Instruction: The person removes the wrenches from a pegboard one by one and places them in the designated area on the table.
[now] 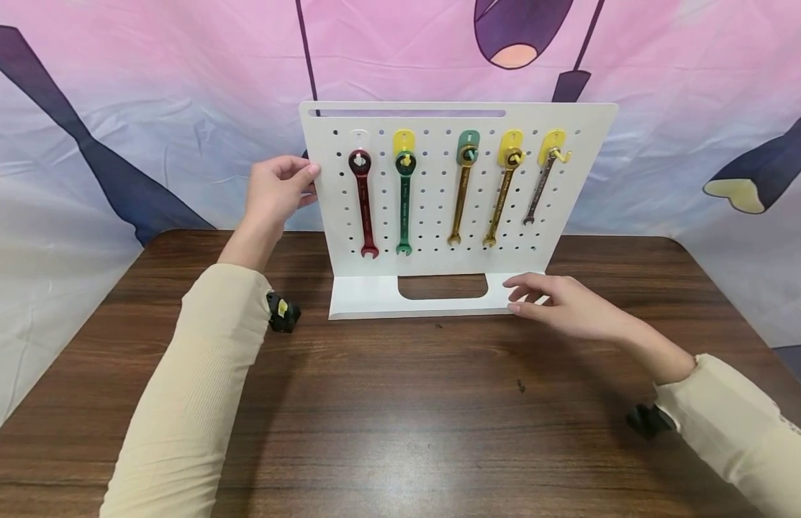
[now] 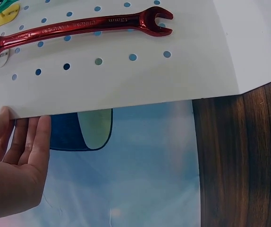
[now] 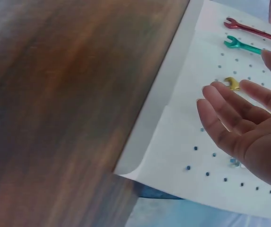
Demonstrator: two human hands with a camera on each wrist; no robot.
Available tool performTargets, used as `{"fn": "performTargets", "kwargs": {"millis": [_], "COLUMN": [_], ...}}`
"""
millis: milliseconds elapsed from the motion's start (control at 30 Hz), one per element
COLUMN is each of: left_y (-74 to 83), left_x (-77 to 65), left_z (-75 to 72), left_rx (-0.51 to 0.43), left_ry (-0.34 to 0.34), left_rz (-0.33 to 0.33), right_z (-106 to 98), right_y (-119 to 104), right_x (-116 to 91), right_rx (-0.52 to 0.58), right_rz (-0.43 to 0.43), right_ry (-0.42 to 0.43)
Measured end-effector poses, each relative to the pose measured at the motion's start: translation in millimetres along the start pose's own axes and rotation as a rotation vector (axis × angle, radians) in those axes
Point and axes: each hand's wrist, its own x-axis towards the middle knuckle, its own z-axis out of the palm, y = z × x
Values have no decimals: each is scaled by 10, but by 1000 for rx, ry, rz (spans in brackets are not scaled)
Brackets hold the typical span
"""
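Observation:
A white pegboard stand (image 1: 432, 216) is upright on the table with several combination wrenches hanging from its hooks. From left to right these are a red wrench (image 1: 365, 205), a green wrench (image 1: 404, 205), two gold wrenches (image 1: 461, 198) and a shorter dark silver wrench (image 1: 540, 188). At the board's left edge my left hand (image 1: 277, 191) pinches it, thumb in front and fingers behind; the left wrist view shows this grip beside the red wrench (image 2: 79, 29). My right hand (image 1: 562, 306) hovers by the right end of the base with loosely bent fingers, holding nothing.
The stand's base (image 1: 364, 298) has a wide cutout in its middle. Below it is a dark wood table (image 1: 387, 403). A patterned cloth (image 1: 212, 108) hangs right behind the stand. Small black cameras (image 1: 283, 313) are strapped at both wrists.

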Motion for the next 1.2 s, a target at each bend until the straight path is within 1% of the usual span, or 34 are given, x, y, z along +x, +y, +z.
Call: {"fn": "performTargets", "kwargs": {"millis": [167,433,700,967,1200], "left_y": [8,12,1,-10,-8], "left_x": [4,3,7,12,15], "left_z": [0,-1,-5,-4,-11], "left_rx": [-2,-9,-9,-12,-23], "left_ry": [4,6,5,2,4], "left_rz": [2,-3,-6,-2,5], "right_z": [-37,-37,-38,-3,25], "right_y": [-79,-181,-301,-372,-446], "right_x": [86,267,410,498,625], "right_rx": [-12,9,8,19,29], "right_rz": [-26,-72,-55,-74,-65], "right_ry": [-9,-34,-47,-42,-61]}}
